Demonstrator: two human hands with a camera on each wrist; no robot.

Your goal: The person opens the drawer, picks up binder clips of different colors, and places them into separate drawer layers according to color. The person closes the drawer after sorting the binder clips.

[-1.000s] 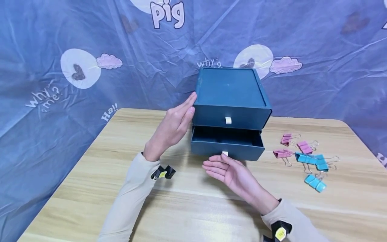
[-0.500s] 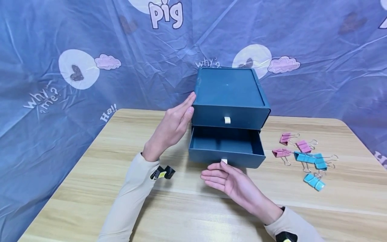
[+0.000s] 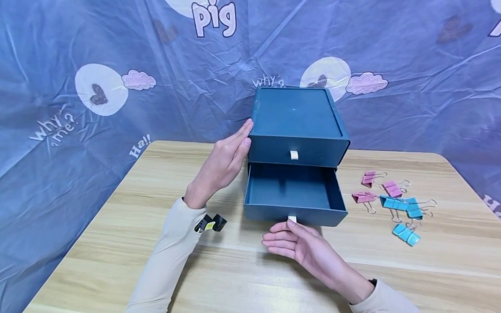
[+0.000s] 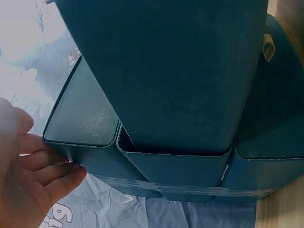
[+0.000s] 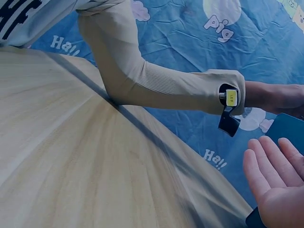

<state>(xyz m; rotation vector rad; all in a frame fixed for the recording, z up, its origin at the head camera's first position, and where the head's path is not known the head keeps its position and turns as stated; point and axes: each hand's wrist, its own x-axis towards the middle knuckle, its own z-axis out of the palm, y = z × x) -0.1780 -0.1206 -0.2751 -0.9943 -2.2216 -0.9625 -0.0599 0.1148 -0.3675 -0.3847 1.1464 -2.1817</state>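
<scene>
A dark blue drawer cabinet [image 3: 295, 113] stands on the table, its upper drawer closed. Below that, a drawer [image 3: 295, 213] is pulled well out, and its visible inside holds nothing. At its front, my right hand [image 3: 309, 252] pinches the small white pull tab [image 3: 292, 219] between thumb and index finger, the other fingers extended. My left hand [image 3: 221, 163] rests with straight fingers against the cabinet's left side. The left wrist view shows the left hand [image 4: 33, 175] beside the cabinet, the pulled-out drawer [image 4: 171, 85] and another drawer [image 4: 273, 104] under it.
Pink binder clips [image 3: 392, 189] and blue binder clips [image 3: 406, 235] lie on the wooden table [image 3: 129, 243], right of the cabinet. A printed blue cloth [image 3: 203, 87] hangs behind the table. A black wrist device [image 3: 211, 223] sits on the left sleeve.
My right hand has drawn the lower visible drawer toward me by its tab, showing more of its inside. The left hand keeps its place on the cabinet's side.
</scene>
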